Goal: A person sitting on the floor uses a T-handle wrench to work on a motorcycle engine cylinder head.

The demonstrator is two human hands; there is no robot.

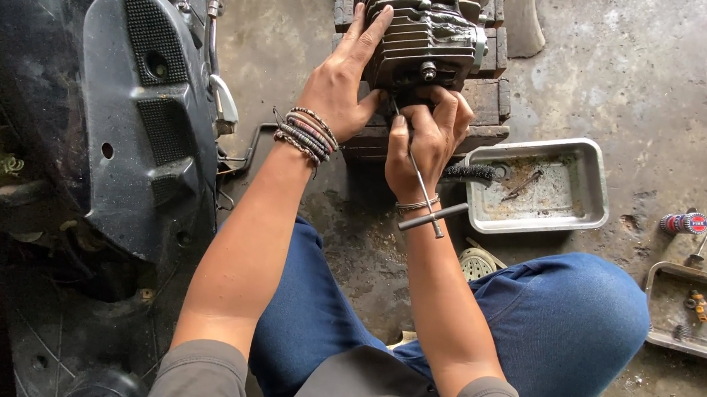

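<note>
Soft, even daylight; no hard shadows on the concrete floor (pixel 677 72). Left of the grip, the black scooter panel (pixel 128 100) falls into deep shade, detail lost toward the frame edge. Metal tray (pixel 592 170), right of the grip, shows mild sheen, no blown glare. Finned engine cylinder (pixel 423 33) under the hands reads sharp. Focus holds throughout; slight wide-angle stretch at the corners. No motion blur.
</note>
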